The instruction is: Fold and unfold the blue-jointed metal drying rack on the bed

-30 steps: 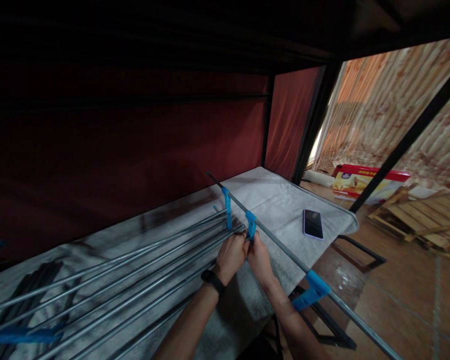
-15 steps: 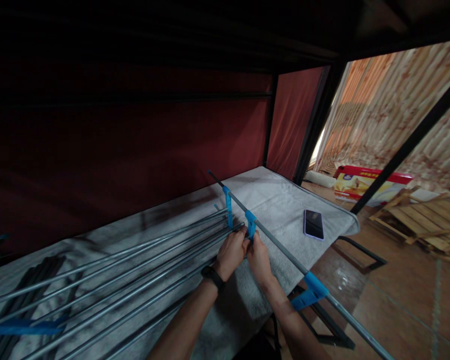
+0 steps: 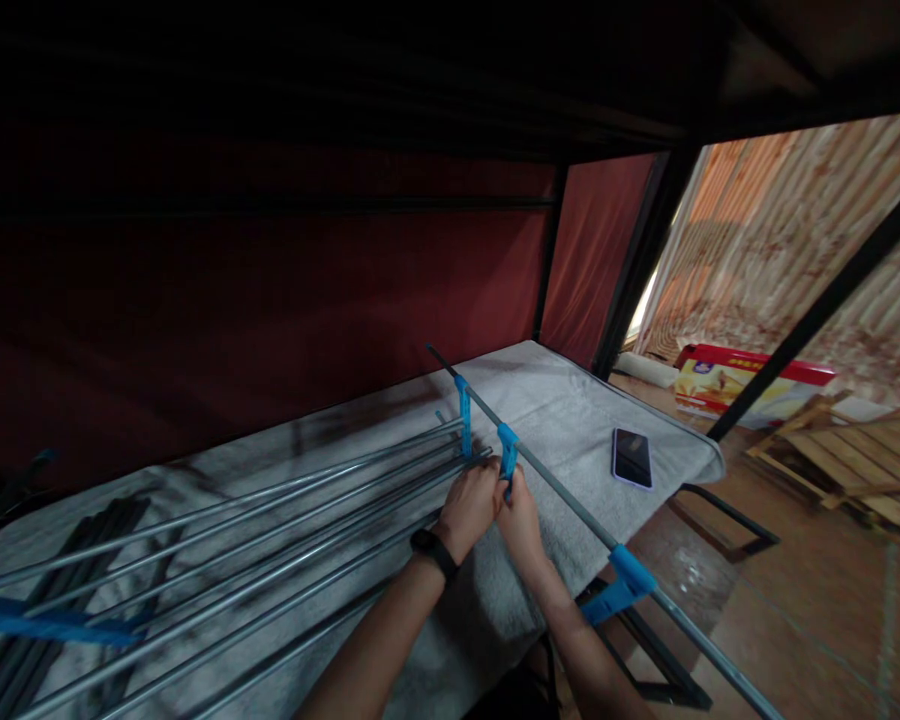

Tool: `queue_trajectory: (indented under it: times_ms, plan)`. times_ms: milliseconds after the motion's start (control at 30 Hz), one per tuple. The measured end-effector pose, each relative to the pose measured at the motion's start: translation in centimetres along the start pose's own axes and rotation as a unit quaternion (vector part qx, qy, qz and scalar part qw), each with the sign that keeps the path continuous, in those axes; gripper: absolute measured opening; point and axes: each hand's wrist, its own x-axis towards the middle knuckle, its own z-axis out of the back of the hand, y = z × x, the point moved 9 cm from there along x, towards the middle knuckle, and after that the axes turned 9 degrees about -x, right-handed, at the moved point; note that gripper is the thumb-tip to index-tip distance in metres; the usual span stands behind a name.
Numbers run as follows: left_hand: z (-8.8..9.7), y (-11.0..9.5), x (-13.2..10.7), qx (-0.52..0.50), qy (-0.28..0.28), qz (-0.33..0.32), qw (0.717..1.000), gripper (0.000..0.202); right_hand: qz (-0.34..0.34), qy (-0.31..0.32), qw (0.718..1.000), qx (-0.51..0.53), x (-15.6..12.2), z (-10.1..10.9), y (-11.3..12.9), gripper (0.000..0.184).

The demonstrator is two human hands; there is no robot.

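My left hand (image 3: pixel 471 508), a black band at its wrist, is closed around the end of a grey metal tube close to the middle blue plastic connector (image 3: pixel 508 447). Pressed against it, my right hand (image 3: pixel 521 522) pinches the lower part of that connector; the fingertips are partly hidden. A long grey crossbar (image 3: pixel 562 492) passes through the connector tops. Another blue connector (image 3: pixel 465 415) sits farther along the bar, and a third blue connector (image 3: pixel 621 585) is nearer, right of my forearm. Several metal tubes (image 3: pixel 292 540) run from the left toward my hands.
A grey blanket (image 3: pixel 570 400) covers the bed surface, with a phone (image 3: pixel 632 458) on it. Dark tubes (image 3: pixel 82 560) and a blue bar (image 3: pixel 45 622) lie at left. Black bed posts (image 3: pixel 817 310) frame the right side. A red-yellow box (image 3: pixel 742 385) and wooden slats (image 3: pixel 855 455) stand beyond.
The view has shifted slightly, so everything sits a little lower and to the right. Both hands stay at the middle connector, now drawn closer together.
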Motion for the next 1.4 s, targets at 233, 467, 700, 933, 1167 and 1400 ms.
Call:
queue_trajectory:
  times_ms: [233, 467, 700, 933, 1167, 1400]
  plan:
    - [0.7, 0.0, -2.0, 0.071, -0.018, 0.000, 0.997, 0.034, -0.010, 0.034, 0.997, 0.068, 0.5, -0.3, -1.3, 0.041]
    - [2.0, -1.1, -4.4, 0.088, -0.057, -0.019, 0.994, 0.021, -0.019, -0.003, 0.997, 0.080, 0.5, 0.4, -0.1, 0.050]
    - [2.5, -1.3, -5.7, 0.096, -0.072, -0.019, 0.993, 0.031, -0.025, -0.061, 0.994, 0.081, 0.4, 2.1, 1.5, 0.055]
    - [2.9, -0.9, -6.7, 0.109, -0.111, -0.042, 0.987, 0.036, -0.010, 0.011, 0.994, 0.109, 2.8, 2.3, 3.4, 0.039]
    - [2.9, -1.3, -7.0, 0.094, -0.141, -0.080, 0.982, 0.036, -0.047, 0.025, 0.984, 0.171, 4.2, 2.1, 2.7, 0.027]
    - [5.9, -4.1, -5.5, 0.157, -0.180, -0.078, 0.968, 0.035, -0.041, 0.031, 0.971, 0.233, 4.3, 1.5, 2.4, 0.014]
